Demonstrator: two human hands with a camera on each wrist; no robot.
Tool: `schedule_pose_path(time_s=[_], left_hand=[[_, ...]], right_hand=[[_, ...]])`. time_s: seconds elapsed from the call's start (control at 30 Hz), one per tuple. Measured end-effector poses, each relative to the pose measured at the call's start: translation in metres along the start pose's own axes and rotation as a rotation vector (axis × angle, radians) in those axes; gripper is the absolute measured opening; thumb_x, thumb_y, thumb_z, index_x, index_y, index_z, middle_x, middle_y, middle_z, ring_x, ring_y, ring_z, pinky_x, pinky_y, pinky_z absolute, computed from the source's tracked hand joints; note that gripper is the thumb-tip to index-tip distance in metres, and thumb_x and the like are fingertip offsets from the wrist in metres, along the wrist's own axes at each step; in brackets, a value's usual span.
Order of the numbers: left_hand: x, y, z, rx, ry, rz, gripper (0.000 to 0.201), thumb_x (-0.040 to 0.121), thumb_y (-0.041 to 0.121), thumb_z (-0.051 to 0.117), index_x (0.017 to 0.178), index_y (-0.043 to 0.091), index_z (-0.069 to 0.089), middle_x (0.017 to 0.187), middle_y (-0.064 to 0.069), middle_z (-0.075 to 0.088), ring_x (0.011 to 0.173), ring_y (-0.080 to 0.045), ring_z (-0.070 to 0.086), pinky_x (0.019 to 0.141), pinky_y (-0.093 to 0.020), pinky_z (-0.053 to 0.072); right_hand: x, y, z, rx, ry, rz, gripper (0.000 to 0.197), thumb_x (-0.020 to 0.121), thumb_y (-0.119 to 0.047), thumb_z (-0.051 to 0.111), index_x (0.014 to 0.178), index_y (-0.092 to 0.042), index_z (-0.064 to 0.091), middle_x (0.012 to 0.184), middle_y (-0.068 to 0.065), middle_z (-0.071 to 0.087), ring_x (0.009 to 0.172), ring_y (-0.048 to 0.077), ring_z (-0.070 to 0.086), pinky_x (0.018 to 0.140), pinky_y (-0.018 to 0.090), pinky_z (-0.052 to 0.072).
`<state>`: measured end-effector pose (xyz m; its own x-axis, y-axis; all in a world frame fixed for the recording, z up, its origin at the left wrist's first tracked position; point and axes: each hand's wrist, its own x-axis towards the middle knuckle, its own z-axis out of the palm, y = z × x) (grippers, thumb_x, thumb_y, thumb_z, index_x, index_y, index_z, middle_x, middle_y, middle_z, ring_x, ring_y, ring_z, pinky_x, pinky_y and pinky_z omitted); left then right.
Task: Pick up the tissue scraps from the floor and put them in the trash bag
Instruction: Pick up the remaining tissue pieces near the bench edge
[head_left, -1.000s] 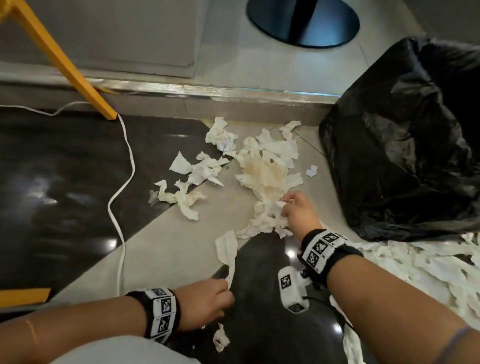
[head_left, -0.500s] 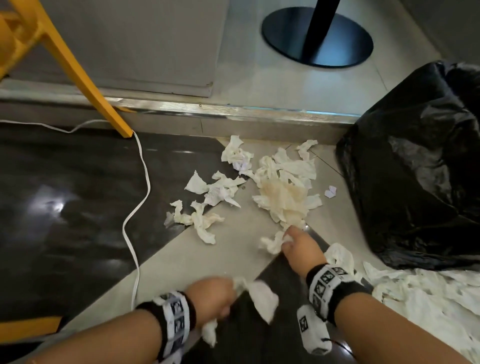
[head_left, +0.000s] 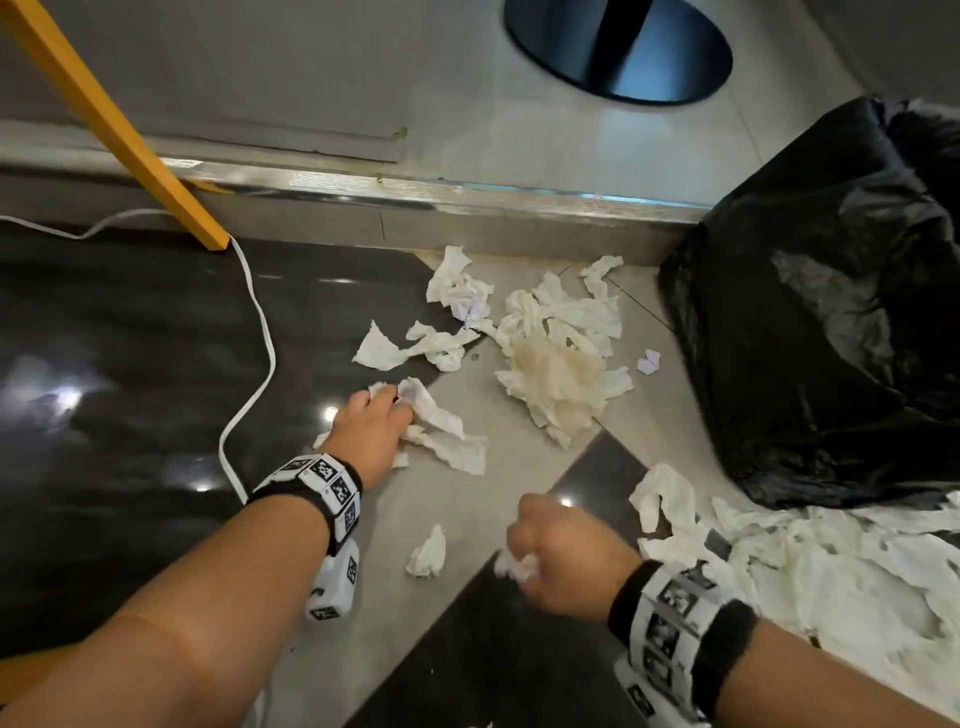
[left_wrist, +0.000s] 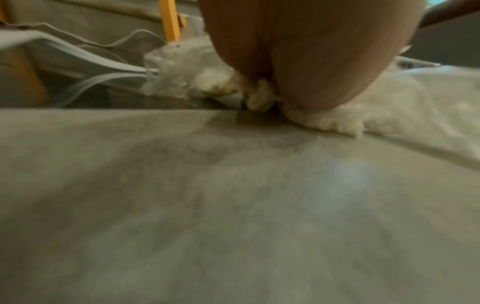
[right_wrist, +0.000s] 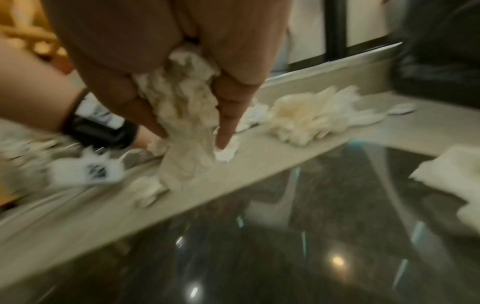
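On the floor (head_left: 467, 519), the left hand (head_left: 371, 426) grasps a torn tissue scrap (head_left: 441, 431); the right hand (head_left: 566, 556) grips a crumpled wad (right_wrist: 182, 107). The scraps appear light, limp and tear-prone, so bunching each at its centre is advised.

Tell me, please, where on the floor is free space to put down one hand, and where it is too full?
Bare dark floor lies left of the white cable. A bare grey strip runs between the left hand and the right hand, except one small scrap. Crowded: the stained tissue pile and the scraps beside the trash bag.
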<state>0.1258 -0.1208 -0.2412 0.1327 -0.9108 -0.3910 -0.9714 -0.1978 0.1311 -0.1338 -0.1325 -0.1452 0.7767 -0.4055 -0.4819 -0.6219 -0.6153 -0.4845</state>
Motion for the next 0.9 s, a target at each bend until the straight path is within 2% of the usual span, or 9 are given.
schedule_pose_path(time_s=[0.1,0.23,0.3,0.43,0.53,0.63,0.73,0.83,0.9], left_hand=[[-0.006,-0.001,-0.004,-0.075,-0.008,0.028,0.042,0.085,0.016,0.054,0.126,0.013,0.044,0.123,-0.013,0.045,0.098,-0.036,0.054,0.083,-0.044,0.047],[-0.011,0.003,-0.018,-0.256,0.049,-0.030,0.007,0.086,0.012,0.042,0.092,0.015,0.045,0.099,-0.013,0.057,0.079,-0.033,0.054,0.066,-0.038,0.043],[-0.015,0.005,-0.023,-0.292,0.082,-0.032,0.003,0.088,0.015,0.040,0.085,0.015,0.043,0.088,-0.011,0.058,0.072,-0.029,0.048,0.062,-0.035,0.037],[-0.038,0.015,-0.031,-0.310,0.018,0.051,0.035,0.081,0.050,0.033,0.078,0.020,0.049,0.073,-0.003,0.056,0.071,-0.028,0.051,0.060,-0.031,0.037],[-0.055,0.034,-0.020,-0.059,-0.149,0.222,0.063,0.062,0.083,0.032,0.080,0.025,0.050,0.078,0.002,0.060,0.073,-0.023,0.056,0.063,-0.031,0.038],[-0.067,0.048,0.005,0.094,-0.256,0.388,0.065,0.062,0.074,0.055,0.104,0.026,0.043,0.088,-0.003,0.063,0.077,-0.028,0.062,0.062,-0.034,0.043],[-0.069,0.049,0.019,0.104,-0.275,0.430,0.040,0.083,0.045,0.052,0.114,0.027,0.035,0.089,-0.010,0.060,0.076,-0.034,0.061,0.062,-0.039,0.048],[-0.069,0.047,0.020,0.028,-0.293,0.376,0.028,0.089,0.032,0.045,0.115,0.027,0.039,0.097,-0.012,0.060,0.082,-0.034,0.061,0.069,-0.040,0.050],[-0.068,0.045,0.020,-0.002,-0.312,0.380,0.027,0.088,0.030,0.045,0.113,0.024,0.042,0.101,-0.012,0.059,0.086,-0.034,0.061,0.070,-0.038,0.047]], right_hand=[[-0.012,-0.020,0.045,-0.088,-0.229,-0.169,0.028,0.090,-0.027,0.047,0.118,-0.026,0.046,0.126,0.009,0.044,0.103,0.032,0.054,0.088,0.041,0.047],[-0.017,-0.039,0.107,-0.047,-0.753,0.046,0.055,0.095,-0.049,0.020,0.141,-0.020,0.029,0.137,0.021,0.037,0.124,0.038,0.040,0.096,0.045,0.032],[-0.018,-0.038,0.117,-0.124,-0.808,0.015,0.059,0.094,-0.047,0.017,0.141,-0.013,0.030,0.135,0.023,0.035,0.124,0.038,0.038,0.093,0.043,0.030],[-0.020,-0.021,0.104,-0.252,-0.532,-0.183,0.035,0.095,-0.027,0.033,0.121,-0.009,0.051,0.122,0.022,0.049,0.108,0.039,0.052,0.081,0.042,0.038],[-0.005,-0.007,0.075,-0.111,-0.215,-0.111,0.019,0.085,-0.021,0.053,0.101,-0.011,0.058,0.100,0.017,0.059,0.088,0.033,0.061,0.077,0.039,0.054],[0.019,0.012,0.023,0.069,0.216,0.165,0.021,0.084,-0.014,0.051,0.104,-0.018,0.057,0.098,0.003,0.058,0.092,0.024,0.056,0.078,0.029,0.044],[0.048,0.039,-0.026,0.106,0.519,0.339,0.038,0.084,-0.006,0.050,0.118,-0.024,0.053,0.104,-0.004,0.051,0.089,0.020,0.056,0.076,0.028,0.045],[0.075,0.058,-0.055,-0.041,0.346,0.382,0.074,0.082,0.004,0.051,0.144,-0.028,0.027,0.148,0.005,0.028,0.105,0.027,0.060,0.083,0.035,0.052],[0.088,0.066,-0.060,-0.132,0.116,0.461,0.085,0.084,0.005,0.050,0.149,-0.033,0.009,0.154,0.011,0.019,0.114,0.031,0.057,0.091,0.039,0.050]])
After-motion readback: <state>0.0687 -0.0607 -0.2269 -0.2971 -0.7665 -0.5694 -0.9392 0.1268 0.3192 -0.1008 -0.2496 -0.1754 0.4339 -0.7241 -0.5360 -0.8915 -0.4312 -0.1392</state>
